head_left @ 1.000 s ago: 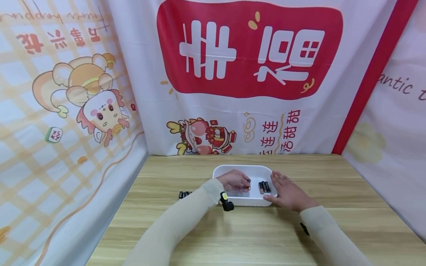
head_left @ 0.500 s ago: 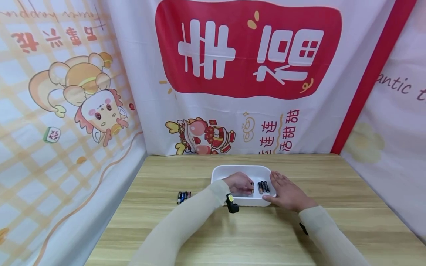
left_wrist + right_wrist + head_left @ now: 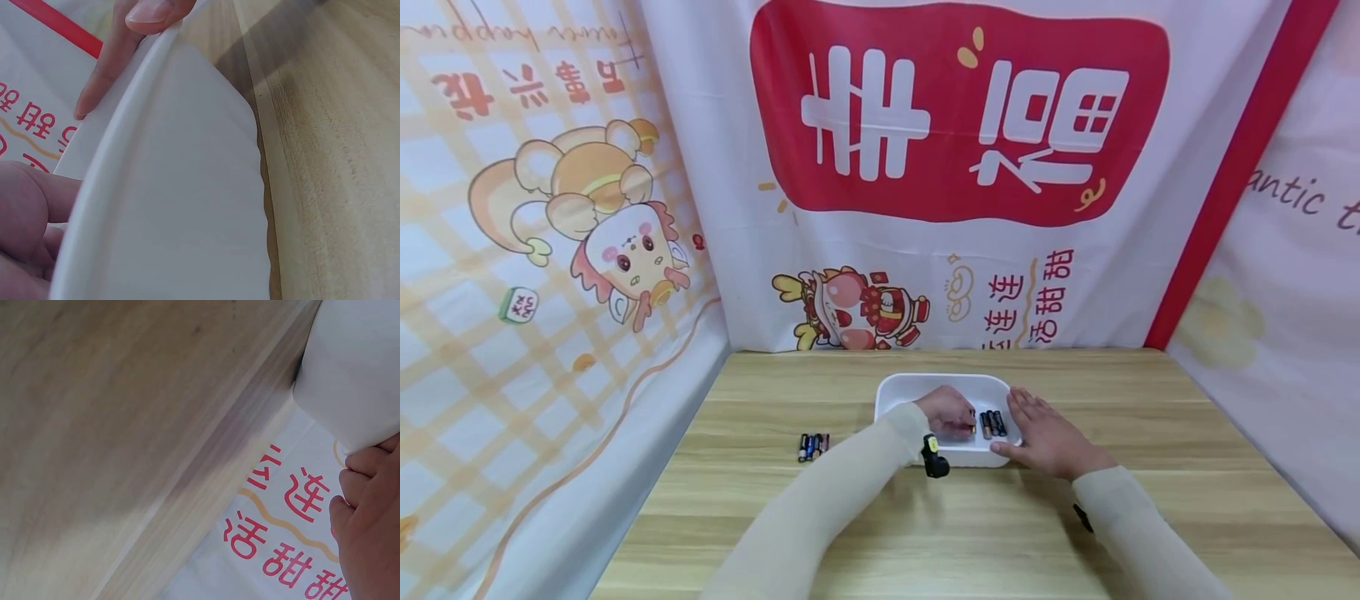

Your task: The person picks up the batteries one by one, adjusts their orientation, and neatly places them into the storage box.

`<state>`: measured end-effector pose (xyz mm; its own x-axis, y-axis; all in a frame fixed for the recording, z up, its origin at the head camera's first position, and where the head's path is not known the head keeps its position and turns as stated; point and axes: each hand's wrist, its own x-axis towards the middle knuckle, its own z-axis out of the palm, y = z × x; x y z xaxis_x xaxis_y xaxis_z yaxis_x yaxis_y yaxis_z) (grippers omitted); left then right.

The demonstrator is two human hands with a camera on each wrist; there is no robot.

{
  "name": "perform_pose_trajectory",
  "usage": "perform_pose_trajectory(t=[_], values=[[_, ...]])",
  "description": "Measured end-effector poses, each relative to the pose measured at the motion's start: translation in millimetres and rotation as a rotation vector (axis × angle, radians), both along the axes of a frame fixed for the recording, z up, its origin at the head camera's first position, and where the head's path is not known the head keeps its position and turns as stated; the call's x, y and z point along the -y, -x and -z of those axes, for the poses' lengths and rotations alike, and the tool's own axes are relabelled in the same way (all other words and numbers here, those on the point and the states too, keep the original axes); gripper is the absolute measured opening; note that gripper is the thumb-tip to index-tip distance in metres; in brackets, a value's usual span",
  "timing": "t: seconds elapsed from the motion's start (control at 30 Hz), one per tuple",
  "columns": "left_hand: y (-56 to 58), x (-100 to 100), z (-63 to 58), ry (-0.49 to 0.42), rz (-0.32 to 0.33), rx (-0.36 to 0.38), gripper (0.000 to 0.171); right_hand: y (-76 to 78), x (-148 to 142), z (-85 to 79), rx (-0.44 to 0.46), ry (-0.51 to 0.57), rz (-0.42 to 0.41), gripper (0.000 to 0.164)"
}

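My left hand [image 3: 947,411] is inside the white tray [image 3: 898,385], pinching a battery [image 3: 973,427] that mostly hides behind the fingers. Just right of it, three batteries [image 3: 992,423] lie side by side on the tray floor. In the left wrist view the tray's front wall [image 3: 181,169] covers part of my left hand [image 3: 25,212], and the battery is out of sight. My right hand [image 3: 1048,433] rests on the tray's right end, fingers laid along the rim and thumb at the front corner. The right wrist view shows its fingers against the tray wall [image 3: 356,369].
A short row of several batteries [image 3: 813,447], dark and blue among them, lies on the wooden table [image 3: 760,517] left of the tray. Behind the table hangs a printed cloth [image 3: 955,250], with another cloth [image 3: 580,333] along the left side.
My left hand has moved right inside the tray with the battery, closer to the three lying there. The table batteries, partly behind my sleeve before, now show fully. My right hand stays put.
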<state>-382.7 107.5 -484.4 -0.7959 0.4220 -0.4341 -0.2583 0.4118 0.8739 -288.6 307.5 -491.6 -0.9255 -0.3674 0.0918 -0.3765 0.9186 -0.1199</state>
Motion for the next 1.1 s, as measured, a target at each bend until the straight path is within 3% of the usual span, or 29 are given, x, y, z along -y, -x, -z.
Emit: perform_pose_trajectory(t=[0.2, 0.43, 0.63, 0.77, 0.87, 1.1], values=[[-4.1, -8.6, -1.7, 0.078, 0.004, -0.068, 0.008, -0.1, -0.4, 0.5, -0.016, 0.007, -0.010, 0.103], [-4.5, -21.0, 4.2, 0.055, -0.025, -0.078, 0.008, -2.1, -0.5, -1.2, -0.039, 0.014, -0.029, 0.101], [0.2, -27.2, 10.3, 0.076, -0.082, -0.071, 0.009, -2.3, 0.7, -2.4, -0.028, 0.008, -0.020, 0.101], [-0.4, -28.1, 7.8, 0.110, -0.095, -0.090, 0.008, -2.6, 1.1, -3.0, -0.026, 0.003, -0.016, 0.102], [4.0, -29.8, 9.9, 0.143, -0.090, -0.104, 0.007, -2.2, 1.2, -2.9, -0.023, 0.000, -0.013, 0.101], [26.7, -39.9, 30.4, 0.257, -0.074, -0.149, 0.012, -1.1, 0.7, -0.9, -0.016, -0.001, -0.011, 0.101]])
